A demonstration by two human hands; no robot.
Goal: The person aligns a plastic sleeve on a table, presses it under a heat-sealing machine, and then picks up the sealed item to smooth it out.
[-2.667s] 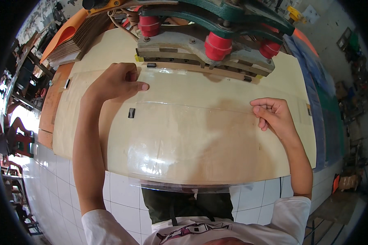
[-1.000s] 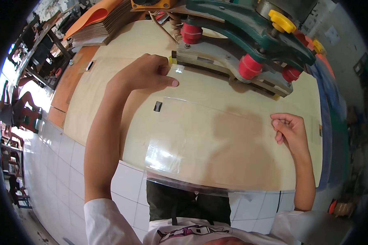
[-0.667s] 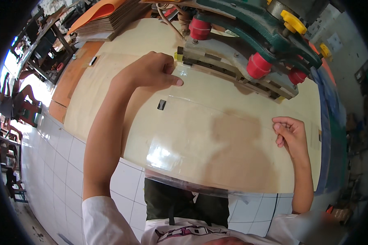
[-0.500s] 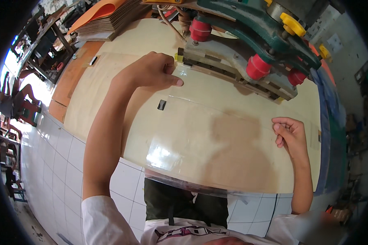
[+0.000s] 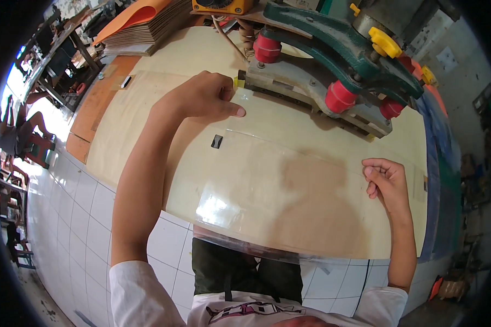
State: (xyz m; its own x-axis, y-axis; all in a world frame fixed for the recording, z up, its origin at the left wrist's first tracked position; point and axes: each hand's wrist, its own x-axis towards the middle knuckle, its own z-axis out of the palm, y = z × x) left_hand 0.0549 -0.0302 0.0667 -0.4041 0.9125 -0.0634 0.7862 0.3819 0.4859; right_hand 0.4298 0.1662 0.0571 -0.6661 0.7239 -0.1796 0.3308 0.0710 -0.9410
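My left hand (image 5: 204, 95) rests on the pale cream work surface (image 5: 147, 109), beside the left end of a press machine's long metal bar (image 5: 311, 98). Its fingers curl downward while the thumb stretches apart over the surface; I see nothing in it. Farther right and nearer me is my right hand (image 5: 386, 177), closed loosely with thumb against bent fingers. Whether it holds anything cannot be made out. Between the hands lies what looks like a clear plastic sheet (image 5: 215, 210), glossy, with a faint edge. A small black piece (image 5: 216, 141) sits below my left hand.
The machine's green arm (image 5: 338, 52) reaches over the far side, with red cushions (image 5: 341, 97) and a yellow knob (image 5: 385, 42). A stack of brown sheets (image 5: 142, 35) under orange material stands far left. Blue plastic (image 5: 433, 163) hangs along the right edge. Another person sits at far left.
The machine's green arm and metal bar appear slightly lower in the picture, and less of the strip beneath the bar shows. Both my hands keep almost the same place and pose.
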